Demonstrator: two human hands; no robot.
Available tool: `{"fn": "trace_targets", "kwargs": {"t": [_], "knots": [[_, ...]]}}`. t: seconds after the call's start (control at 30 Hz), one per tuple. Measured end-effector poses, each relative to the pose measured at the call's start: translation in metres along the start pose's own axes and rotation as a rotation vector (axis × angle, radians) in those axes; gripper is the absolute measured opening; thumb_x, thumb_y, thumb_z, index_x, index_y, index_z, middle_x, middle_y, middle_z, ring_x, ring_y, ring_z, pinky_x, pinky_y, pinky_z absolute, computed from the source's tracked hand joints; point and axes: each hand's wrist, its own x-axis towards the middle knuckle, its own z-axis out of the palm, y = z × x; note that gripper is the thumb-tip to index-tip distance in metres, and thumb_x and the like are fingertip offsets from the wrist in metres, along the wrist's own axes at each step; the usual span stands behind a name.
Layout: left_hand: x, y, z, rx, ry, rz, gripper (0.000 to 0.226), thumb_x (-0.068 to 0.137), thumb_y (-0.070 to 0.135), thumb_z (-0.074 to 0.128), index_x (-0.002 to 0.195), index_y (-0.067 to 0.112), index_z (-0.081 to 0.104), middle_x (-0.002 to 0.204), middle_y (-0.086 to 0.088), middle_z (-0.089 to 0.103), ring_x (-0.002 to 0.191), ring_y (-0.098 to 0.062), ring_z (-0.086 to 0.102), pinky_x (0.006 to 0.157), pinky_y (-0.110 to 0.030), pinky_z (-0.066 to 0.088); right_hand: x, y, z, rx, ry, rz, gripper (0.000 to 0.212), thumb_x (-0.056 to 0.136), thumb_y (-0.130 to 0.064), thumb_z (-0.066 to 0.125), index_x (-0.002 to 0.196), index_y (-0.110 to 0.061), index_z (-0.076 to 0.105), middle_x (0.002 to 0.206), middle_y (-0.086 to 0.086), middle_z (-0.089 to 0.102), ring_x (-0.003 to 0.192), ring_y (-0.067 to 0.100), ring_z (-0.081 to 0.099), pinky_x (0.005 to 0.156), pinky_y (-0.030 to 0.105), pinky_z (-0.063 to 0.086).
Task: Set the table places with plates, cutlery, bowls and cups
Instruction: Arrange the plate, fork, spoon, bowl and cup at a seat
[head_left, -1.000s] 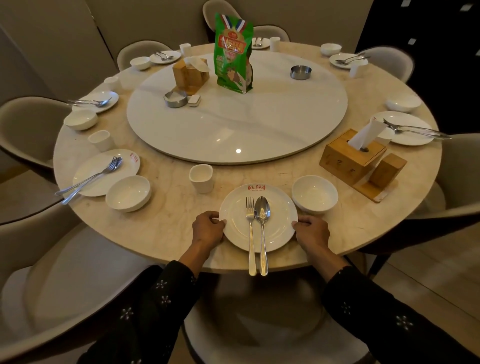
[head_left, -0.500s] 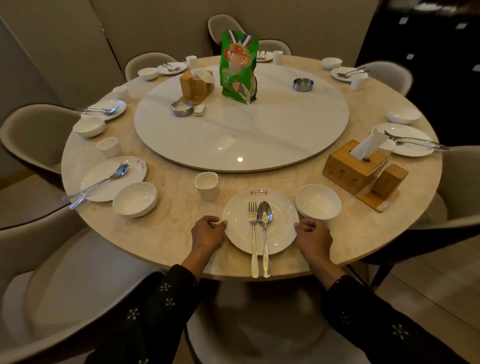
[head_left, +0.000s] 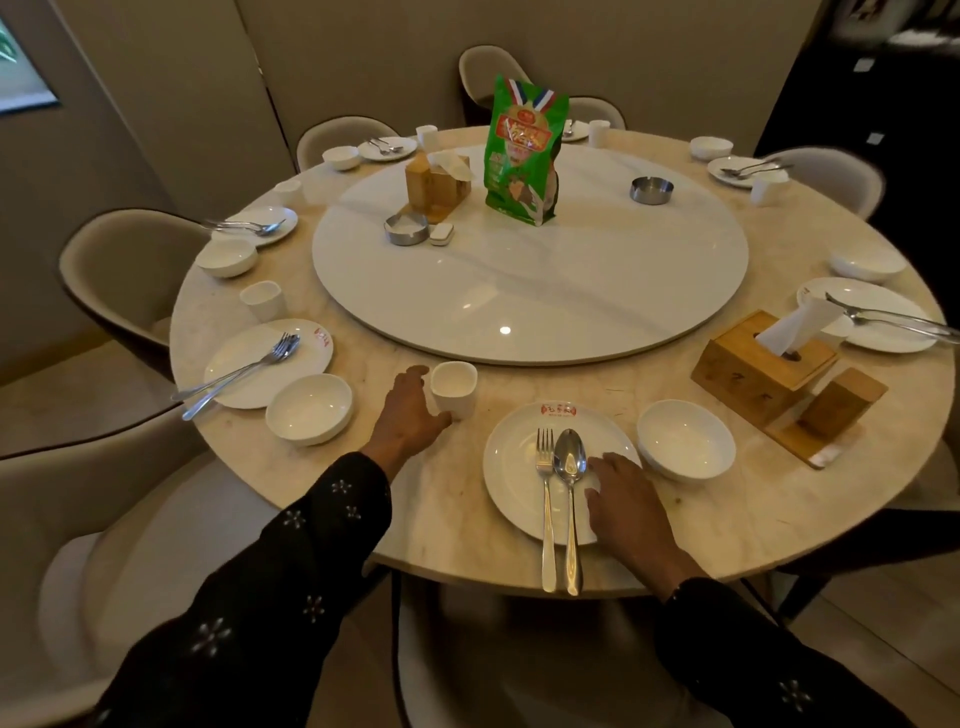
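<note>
A: How far along is it?
B: 6 visible places look set. At lower centre, the left hand (head_left: 410, 410) cups the cup (head_left: 454, 387); the right hand (head_left: 621, 496) lies spread on the plate (head_left: 514, 467).

Left hand (head_left: 410, 410) now off the plate (head_left: 514, 467) rim, up at the white cup (head_left: 453, 389), fingers against its left side. Right hand (head_left: 623, 504) now over the plate's right part, beside the spoon (head_left: 570, 467).

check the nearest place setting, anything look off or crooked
Nothing is spilled or broken. The fork and spoon lie on the plate, but their handles stick out past the table edge, so a knock could tip them off.
</note>
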Motion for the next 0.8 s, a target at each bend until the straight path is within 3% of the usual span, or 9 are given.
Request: {"fn": "trace_targets", "kwargs": {"t": [0.17, 0.4, 0.8], "knots": [[0.024, 0.012, -0.001, 0.014, -0.109, 0.057, 0.099, 0.069, 0.023, 0.084, 0.148, 0.012, 0.026, 0.147, -0.013, 0.035, 0.133, -0.029, 0.039, 0.109, -0.04, 0.038, 0.0, 0.002, 0.007, -0.005, 0.019, -0.008, 0.048, 0.097, -0.02, 0.047, 0.144, -0.015, 0.038, 0.151, 0.005, 0.038, 0.139, 0.018, 0.033, 0.114, 0.029, 0.026], [0.033, 0.016, 0.005, 0.086, -0.108, 0.13, 0.079, 0.067, 0.027, 0.086, 0.134, 0.012, 0.046, 0.138, -0.01, 0.043, 0.126, -0.027, 0.047, 0.097, -0.031, 0.038, -0.001, 0.004, 0.001, -0.023, 0.002, -0.028, 0.049, 0.099, -0.023, 0.046, 0.146, -0.017, 0.036, 0.152, 0.003, 0.036, 0.14, 0.017, 0.032, 0.115, 0.029, 0.024], [0.004, 0.008, 0.001, 0.182, -0.215, 0.156, 0.088, 0.067, 0.031, 0.086, 0.14, 0.015, 0.041, 0.138, -0.005, 0.042, 0.124, -0.024, 0.046, 0.102, -0.036, 0.04, -0.003, 0.003, -0.006, -0.046, -0.025, -0.057, 0.049, 0.098, -0.021, 0.046, 0.146, -0.014, 0.035, 0.154, 0.006, 0.034, 0.141, 0.019, 0.03, 0.115, 0.029, 0.023]]}}
